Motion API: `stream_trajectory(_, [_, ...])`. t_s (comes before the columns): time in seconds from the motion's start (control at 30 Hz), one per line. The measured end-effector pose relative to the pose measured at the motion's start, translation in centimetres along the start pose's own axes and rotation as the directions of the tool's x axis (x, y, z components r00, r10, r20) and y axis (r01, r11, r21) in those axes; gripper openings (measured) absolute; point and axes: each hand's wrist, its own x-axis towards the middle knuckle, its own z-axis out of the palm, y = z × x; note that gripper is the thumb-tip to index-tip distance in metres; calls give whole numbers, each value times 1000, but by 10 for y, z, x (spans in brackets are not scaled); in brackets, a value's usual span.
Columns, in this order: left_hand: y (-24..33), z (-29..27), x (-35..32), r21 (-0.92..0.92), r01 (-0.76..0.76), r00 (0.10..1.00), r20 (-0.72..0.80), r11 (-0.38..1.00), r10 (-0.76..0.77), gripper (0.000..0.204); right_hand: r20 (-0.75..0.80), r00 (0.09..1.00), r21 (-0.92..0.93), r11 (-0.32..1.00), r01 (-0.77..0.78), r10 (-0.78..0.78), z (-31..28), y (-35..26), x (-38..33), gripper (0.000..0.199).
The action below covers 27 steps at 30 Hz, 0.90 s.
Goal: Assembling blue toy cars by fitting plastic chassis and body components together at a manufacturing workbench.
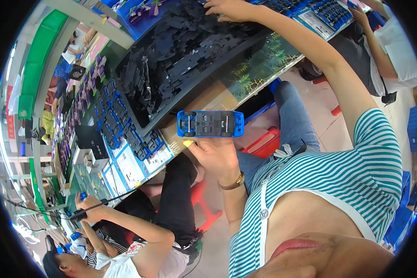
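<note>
A blue toy car (211, 123) lies in my left hand (219, 155) with its underside up. Its black chassis plate and both axles show. My thumb, with a yellow nail, is by the car's near edge, and the other fingers are mostly hidden beneath it. A large black tray (160, 119) full of loose black plastic parts (180, 51) spreads beyond the car. Over the far side of that tray reaches my right hand (231, 10), its fingers apart and nothing visible in them. Whether the fingertips touch any part I cannot tell.
Rows of blue-and-black car bodies (113, 113) lie left of the tray, beside purple pieces (74, 111). More blue bodies (326, 14) stand at the far right. At lower left a co-worker's hand (93, 207) grips a black tool. A red stool (264, 143) is near my legs.
</note>
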Motion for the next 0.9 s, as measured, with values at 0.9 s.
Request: stream_trajectory(0.9, [-24,6,13,52,-49,997,-61,997,52,58,-145,947,585,797,-150,285,-106,-182,-52,50])
